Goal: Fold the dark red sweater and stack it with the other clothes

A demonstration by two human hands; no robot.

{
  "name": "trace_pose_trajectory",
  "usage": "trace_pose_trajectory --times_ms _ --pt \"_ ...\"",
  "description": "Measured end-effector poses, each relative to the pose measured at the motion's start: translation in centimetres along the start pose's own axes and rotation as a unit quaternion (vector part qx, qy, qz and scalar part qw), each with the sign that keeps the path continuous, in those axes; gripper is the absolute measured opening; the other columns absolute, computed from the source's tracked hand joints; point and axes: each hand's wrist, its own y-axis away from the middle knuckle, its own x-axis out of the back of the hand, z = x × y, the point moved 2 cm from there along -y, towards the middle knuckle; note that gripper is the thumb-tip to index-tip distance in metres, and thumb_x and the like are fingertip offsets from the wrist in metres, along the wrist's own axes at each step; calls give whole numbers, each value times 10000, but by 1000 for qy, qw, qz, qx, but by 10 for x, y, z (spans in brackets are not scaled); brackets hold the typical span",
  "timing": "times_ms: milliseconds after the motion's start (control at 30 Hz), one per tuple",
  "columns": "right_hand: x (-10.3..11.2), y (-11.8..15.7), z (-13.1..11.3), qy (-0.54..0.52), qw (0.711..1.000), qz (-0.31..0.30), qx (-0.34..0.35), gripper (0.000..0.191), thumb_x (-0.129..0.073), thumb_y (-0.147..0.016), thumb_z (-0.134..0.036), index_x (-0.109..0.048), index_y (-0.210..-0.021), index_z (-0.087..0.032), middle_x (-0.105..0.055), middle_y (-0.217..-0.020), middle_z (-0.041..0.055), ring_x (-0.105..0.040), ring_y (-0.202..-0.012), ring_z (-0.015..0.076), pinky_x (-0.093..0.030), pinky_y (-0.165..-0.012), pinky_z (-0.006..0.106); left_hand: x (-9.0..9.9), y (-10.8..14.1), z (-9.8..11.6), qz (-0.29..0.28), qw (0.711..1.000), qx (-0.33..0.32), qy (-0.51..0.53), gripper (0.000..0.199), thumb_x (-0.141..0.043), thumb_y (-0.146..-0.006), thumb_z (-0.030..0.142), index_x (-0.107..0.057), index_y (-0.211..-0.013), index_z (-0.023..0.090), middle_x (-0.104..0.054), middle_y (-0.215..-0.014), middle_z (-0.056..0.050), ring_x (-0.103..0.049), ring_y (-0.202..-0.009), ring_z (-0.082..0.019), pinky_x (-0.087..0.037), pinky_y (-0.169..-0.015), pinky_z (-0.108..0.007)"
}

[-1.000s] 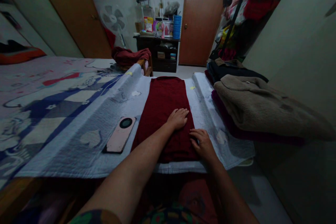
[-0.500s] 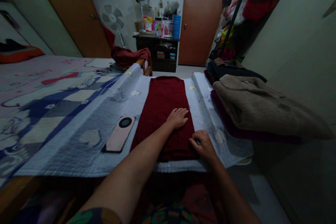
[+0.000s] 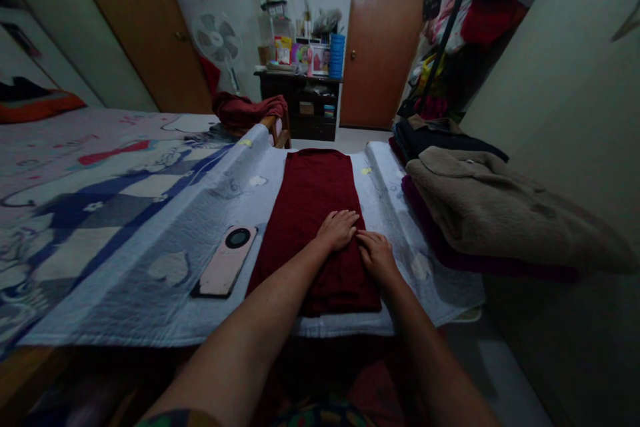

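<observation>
A dark red folded garment (image 3: 320, 190) lies lengthwise on a pale blue quilted cloth. My left hand (image 3: 338, 229) rests flat on its right half, fingers together and stretched out. Close beside it, my right hand (image 3: 376, 253) touches the garment's right edge, its fingers stretched toward the left hand and the thumb a little apart. Neither hand appears to hold anything. To the left of the garment, a pink phone (image 3: 225, 261) with a round black camera lies face down.
Folded clothes, among them a brown fleecy coat (image 3: 490, 203), are piled on the right. The quilted cloth (image 3: 135, 300) spreads toward a bed with patterned bedding (image 3: 100, 213). A reddish bundle of cloth (image 3: 247, 109) sits at the far corner. Behind stand a fan (image 3: 216, 37) and a dark cabinet (image 3: 295, 103).
My right hand has moved forward and left along the garment's edge, close to the left hand, and its curled fingers have straightened. My left hand has stayed nearly in place.
</observation>
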Motion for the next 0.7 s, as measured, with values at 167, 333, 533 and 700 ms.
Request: trace_pose_trajectory --times_ms 167,333,533,700 --pt "8 15 -4 -27 999 2 23 312 -517 -846 -153 -661 -1113 -225 -643 -1226 67 -529 -1116 245 -388 -984 462 0 -1 1 2 1000 4 2 477 -302 -971 349 -391 -1424 230 -373 -1525 -34 -312 -1401 -212 -222 -1156 -452" --pt "15 31 -9 -49 998 6 33 288 -558 -820 -158 -664 -1076 -235 -651 -1194 76 -537 -1104 250 -399 -970 471 0 -1 2 3 1000 7 0 483 -321 -962 351 -389 -1424 226 -377 -1522 -35 -319 -1398 -216 -227 -1156 -455" --pt "22 46 -14 -70 996 -4 50 208 -578 -824 -181 -665 -1001 -246 -657 -1142 71 -543 -1086 245 -402 -960 456 0 -1 3 5 1000 12 9 488 -331 -956 354 -387 -1425 229 -379 -1521 -35 -314 -1401 -217 -222 -1156 -463" --pt "26 54 -16 -76 996 -14 42 99 -597 -829 -199 -667 -881 -246 -663 -1050 56 -551 -1041 235 -395 -941 426 -1 -2 3 10 1000 10 11 486 -333 -957 365 -387 -1425 247 -380 -1521 -30 -312 -1401 -210 -214 -1159 -458"
